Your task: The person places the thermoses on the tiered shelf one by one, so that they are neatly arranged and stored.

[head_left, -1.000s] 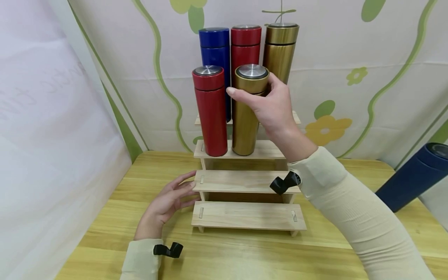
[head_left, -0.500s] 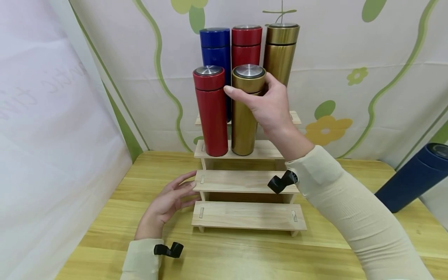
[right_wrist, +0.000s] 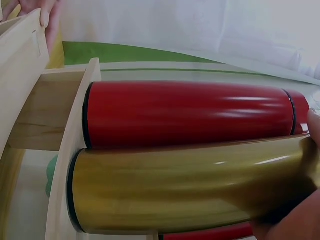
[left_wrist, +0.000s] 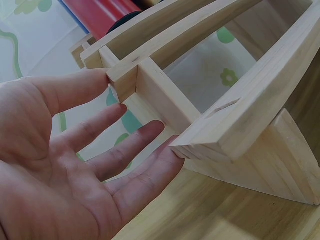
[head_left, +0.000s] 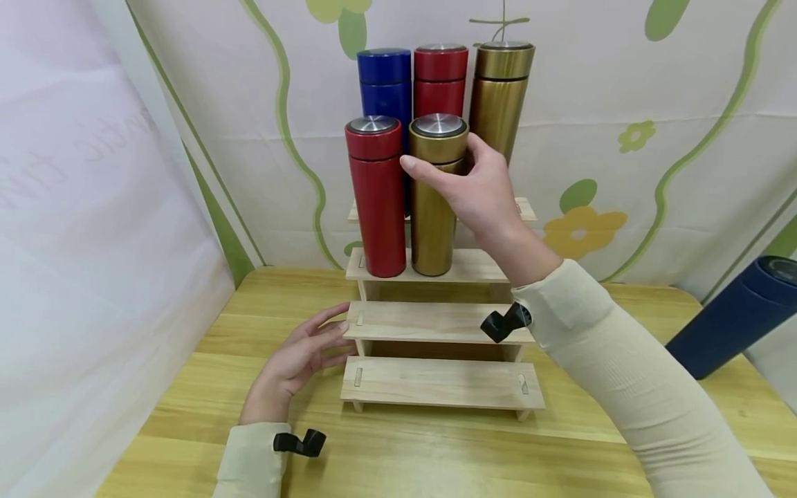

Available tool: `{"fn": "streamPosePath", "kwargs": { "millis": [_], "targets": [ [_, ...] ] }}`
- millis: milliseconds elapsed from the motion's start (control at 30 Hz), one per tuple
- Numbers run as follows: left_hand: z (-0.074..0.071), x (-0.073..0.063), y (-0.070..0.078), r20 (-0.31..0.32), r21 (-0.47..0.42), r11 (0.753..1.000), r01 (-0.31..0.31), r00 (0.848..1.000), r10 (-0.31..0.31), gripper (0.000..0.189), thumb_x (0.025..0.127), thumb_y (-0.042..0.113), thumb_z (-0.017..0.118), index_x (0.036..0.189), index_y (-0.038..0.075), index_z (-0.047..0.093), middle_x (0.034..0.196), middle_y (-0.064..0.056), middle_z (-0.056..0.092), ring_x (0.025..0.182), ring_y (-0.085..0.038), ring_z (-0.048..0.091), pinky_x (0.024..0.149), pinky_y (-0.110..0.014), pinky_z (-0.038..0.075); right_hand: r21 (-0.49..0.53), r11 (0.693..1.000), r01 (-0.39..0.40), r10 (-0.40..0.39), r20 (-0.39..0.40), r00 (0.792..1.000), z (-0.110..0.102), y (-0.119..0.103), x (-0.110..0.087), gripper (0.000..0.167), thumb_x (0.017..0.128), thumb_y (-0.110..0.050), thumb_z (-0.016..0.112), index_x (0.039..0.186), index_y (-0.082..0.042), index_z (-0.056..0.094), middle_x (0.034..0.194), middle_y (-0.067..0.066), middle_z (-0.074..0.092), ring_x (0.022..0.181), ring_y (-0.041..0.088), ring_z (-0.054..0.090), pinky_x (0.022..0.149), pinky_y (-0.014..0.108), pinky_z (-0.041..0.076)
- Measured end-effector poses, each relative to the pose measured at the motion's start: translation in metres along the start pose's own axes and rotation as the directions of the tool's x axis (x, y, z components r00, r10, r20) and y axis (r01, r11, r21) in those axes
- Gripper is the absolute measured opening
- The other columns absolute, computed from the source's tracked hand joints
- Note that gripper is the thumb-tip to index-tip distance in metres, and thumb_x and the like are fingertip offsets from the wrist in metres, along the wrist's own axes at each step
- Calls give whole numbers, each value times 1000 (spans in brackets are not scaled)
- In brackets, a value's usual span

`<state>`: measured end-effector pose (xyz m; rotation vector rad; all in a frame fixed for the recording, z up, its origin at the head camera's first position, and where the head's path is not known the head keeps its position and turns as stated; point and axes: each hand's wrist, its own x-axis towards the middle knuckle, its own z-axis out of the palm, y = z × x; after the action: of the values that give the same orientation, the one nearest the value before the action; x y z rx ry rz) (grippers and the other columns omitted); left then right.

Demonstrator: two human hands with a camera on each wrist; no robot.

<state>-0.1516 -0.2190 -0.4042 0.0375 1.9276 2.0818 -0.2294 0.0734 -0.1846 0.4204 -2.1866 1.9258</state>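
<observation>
My right hand (head_left: pixel 484 183) grips a gold thermos flask (head_left: pixel 434 221) near its lid, thumb across the front. The flask stands upright on the second-highest step of a stepped wooden rack (head_left: pixel 436 322). Close on its left is a red flask (head_left: pixel 377 214) on the same step; in the right wrist view the gold flask (right_wrist: pixel 190 185) lies right along the red one (right_wrist: pixel 190 112). My left hand (head_left: pixel 305 356) is at the rack's left side. Its fingers are spread and relaxed, with the thumb and a fingertip touching step ends in the left wrist view.
On the top step behind stand a blue flask (head_left: pixel 384 76), another red flask (head_left: pixel 439 72) and another gold flask (head_left: pixel 503 90). A dark blue flask (head_left: pixel 731 318) is on the wooden table (head_left: pixel 386 456) at the right. A patterned curtain (head_left: pixel 623 83) hangs behind.
My right hand has shifted the gold flask slightly left, closer to the red one beside it. The left hand has stayed in place at the rack.
</observation>
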Motion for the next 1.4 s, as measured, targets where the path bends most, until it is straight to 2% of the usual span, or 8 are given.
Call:
{"fn": "streamPosePath", "kwargs": {
  "millis": [300,533,767,1100,1400],
  "targets": [
    [0,1,-1,1,-1,1000,-2,1000,2,64,110,20,61,168,14,36,150,-7,63,123,-23,72,114,-53,54,-38,999,8,-8,2,1000,-5,4,-1,68,89,-49,86,146,-22,60,141,0,65,125,19,60,110,43,53],
    [0,0,0,-3,-4,1000,0,1000,0,64,110,20,62,168,14,36,148,-6,64,122,-22,72,112,-50,55,-1,998,55,-55,-15,998,-6,8,-2,63,92,-42,83,143,-18,55,137,2,65,121,18,59,104,37,53],
    [1,0,0,0,-9,1000,-2,1000,2,64,110,19,61,168,14,36,149,-6,64,120,-20,73,112,-50,56,17,994,106,-105,-19,994,-4,9,0,55,92,-34,85,138,-16,60,135,3,68,120,17,62,101,34,55],
    [1,0,-1,1,-6,1000,-5,1000,5,64,110,19,61,168,14,35,146,-4,65,121,-21,73,113,-52,55,46,992,115,-114,-14,993,0,10,1,55,92,-33,86,139,-16,62,135,2,68,120,17,62,100,33,55],
    [1,0,0,-10,-4,1000,-1,1000,1,64,110,20,61,168,14,35,147,-6,64,121,-20,73,113,-52,55,-8,996,90,-91,-21,996,-1,10,0,61,90,-41,87,141,-19,61,138,1,68,122,17,61,103,36,56]
  ]
}}
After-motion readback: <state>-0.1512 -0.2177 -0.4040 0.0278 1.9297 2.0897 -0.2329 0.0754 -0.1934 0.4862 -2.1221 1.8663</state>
